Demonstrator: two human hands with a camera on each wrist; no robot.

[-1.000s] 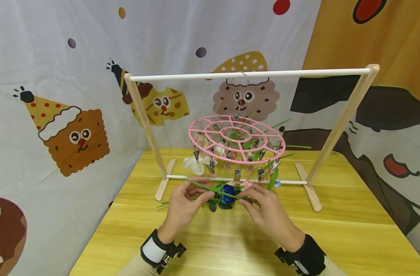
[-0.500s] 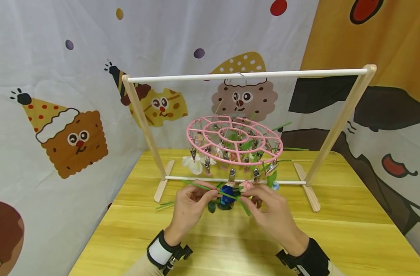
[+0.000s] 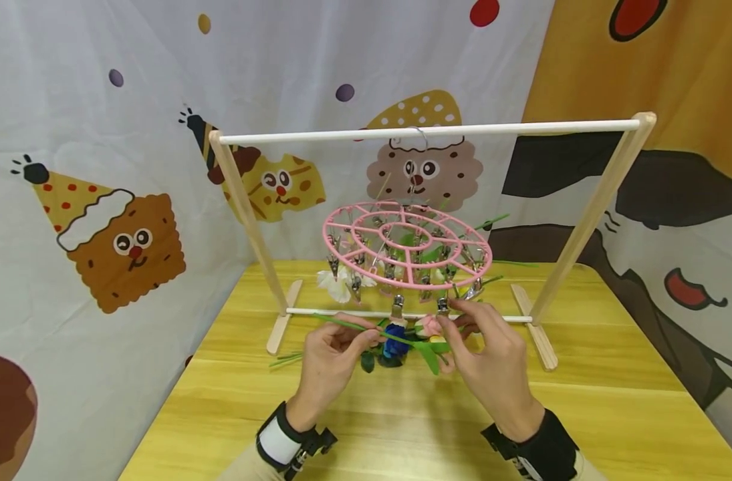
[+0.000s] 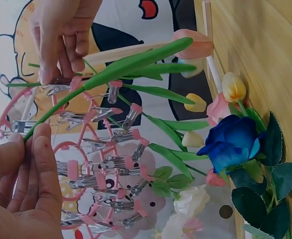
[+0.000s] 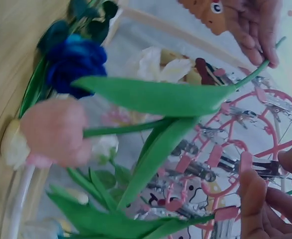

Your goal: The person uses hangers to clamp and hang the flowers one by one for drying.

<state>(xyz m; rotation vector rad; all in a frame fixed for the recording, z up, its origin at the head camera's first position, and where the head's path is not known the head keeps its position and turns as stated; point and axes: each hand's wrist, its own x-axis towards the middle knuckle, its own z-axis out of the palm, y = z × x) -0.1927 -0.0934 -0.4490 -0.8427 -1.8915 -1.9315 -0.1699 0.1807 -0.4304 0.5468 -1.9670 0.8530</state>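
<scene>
My left hand [image 3: 326,361] pinches the green stem of a pink artificial tulip [image 5: 56,132] between thumb and fingers. The stem runs sideways, and the tulip's long green leaves [image 4: 131,64] spread toward the flower head. My right hand [image 3: 492,357] pinches a metal clip [image 5: 260,167] with pink tips at the near edge of the pink round clip hanger [image 3: 410,284]. Other clips around the hanger hold flower stems, with blooms hanging downward. Below the hands, a blue rose [image 4: 230,144] with dark leaves lies on the table, beside more tulips.
A wooden stand [image 3: 600,214] carries the hanger from its white top bar [image 3: 317,136]. A white lower bar [image 3: 341,312] crosses behind the hands. White flowers [image 3: 335,286] hang on the left. Behind the wooden table [image 3: 366,427] is a cartoon-printed cloth [image 3: 161,107].
My right hand has left the tulip and moved up and right to a hanger clip, which it now pinches. The left hand still holds the stem, nearly in place.
</scene>
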